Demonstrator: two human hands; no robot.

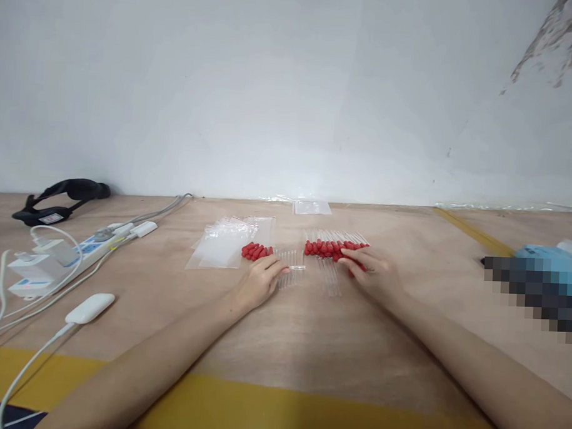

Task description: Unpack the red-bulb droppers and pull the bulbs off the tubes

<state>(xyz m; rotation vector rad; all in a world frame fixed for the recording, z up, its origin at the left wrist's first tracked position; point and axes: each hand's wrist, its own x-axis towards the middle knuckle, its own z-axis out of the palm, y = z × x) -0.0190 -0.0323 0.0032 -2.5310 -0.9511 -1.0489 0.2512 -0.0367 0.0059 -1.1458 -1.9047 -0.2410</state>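
Left hand (260,279): fingers flat on small dropper bunch (271,256), grasping nothing.
Right hand (371,274): pinching a dropper (354,262) from large dropper row (329,247).

Two batches of clear glass droppers with red rubber bulbs, lying flat on the tan wooden tabletop. Smaller left batch (266,254): bulbs bunched tight at the left end, clear tubes pointing right, roughly parallel, tube ends under the left hand's fingertips. Larger right batch (334,249): bulbs lined up in a long row running left-right; some tubes point away toward the wall, a few toward the near edge. Right end of that row is covered by the right hand's fingers. The batches lie near each other with a narrow gap between. A stack of clear plastic zip bags (228,244), flat and slightly fanned, touches the left batch's bulbs on the left side.
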